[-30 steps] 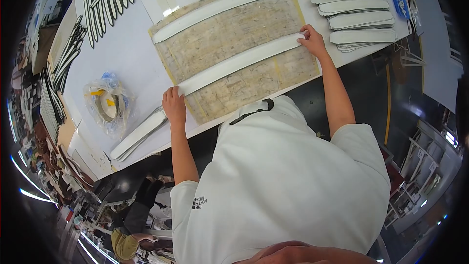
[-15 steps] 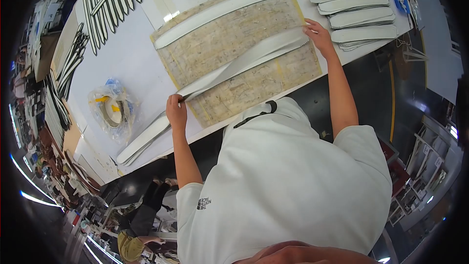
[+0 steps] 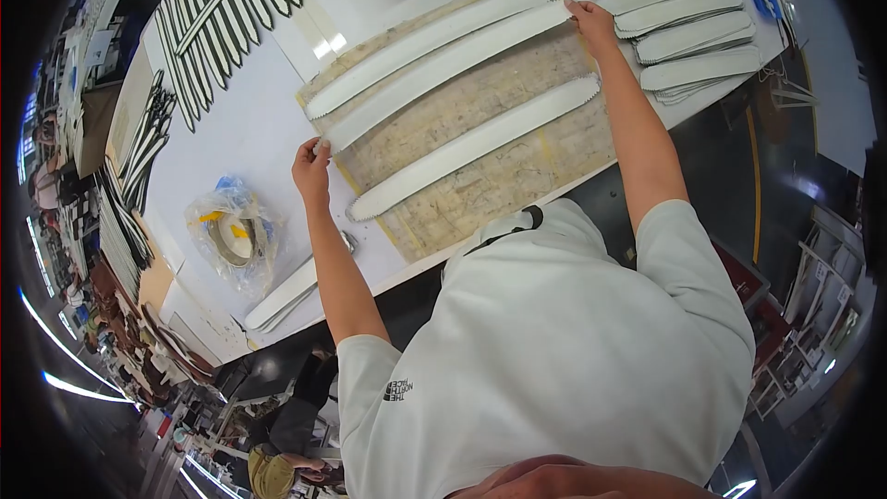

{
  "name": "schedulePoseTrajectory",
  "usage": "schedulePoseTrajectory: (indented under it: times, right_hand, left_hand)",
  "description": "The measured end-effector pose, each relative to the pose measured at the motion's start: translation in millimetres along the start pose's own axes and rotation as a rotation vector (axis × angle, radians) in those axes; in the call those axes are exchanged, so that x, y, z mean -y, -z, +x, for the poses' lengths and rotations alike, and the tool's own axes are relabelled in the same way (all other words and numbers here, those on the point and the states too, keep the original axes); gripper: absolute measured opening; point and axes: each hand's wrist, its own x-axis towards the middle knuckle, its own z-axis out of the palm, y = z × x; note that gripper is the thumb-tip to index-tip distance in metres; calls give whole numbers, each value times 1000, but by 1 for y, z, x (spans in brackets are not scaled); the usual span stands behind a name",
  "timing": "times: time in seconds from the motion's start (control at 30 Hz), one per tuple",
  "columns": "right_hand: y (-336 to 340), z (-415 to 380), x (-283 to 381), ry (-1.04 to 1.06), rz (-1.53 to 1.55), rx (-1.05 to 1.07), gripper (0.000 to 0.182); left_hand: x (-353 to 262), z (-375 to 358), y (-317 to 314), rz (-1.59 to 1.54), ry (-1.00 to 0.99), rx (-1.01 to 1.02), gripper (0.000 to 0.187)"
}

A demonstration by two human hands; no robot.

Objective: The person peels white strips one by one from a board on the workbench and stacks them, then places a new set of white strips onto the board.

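Head view: a long white strip [image 3: 443, 69] lies slantwise across the worn mat [image 3: 480, 139] on the tabletop [image 3: 240, 129], its long axis running hand to hand; the left hand [image 3: 312, 169] pinches its near end, the right hand [image 3: 591, 20] pinches the far end

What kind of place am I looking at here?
Probably a factory cutting or assembly floor: a long worktable with a scarred cutting mat, stacks of identical white strips, and other workstations crowding the left.
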Motion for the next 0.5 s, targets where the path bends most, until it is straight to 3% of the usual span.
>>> schedulePoseTrajectory:
  times: [0.33, 0.5]
  right_hand:
    - [-8, 15, -20, -20, 21, -159, 23]
    - [-12, 17, -19, 4, -123, -165, 23]
  left_hand:
    - [29, 39, -22, 81, -1, -172, 22]
    - [22, 38, -23, 98, 21, -179, 23]
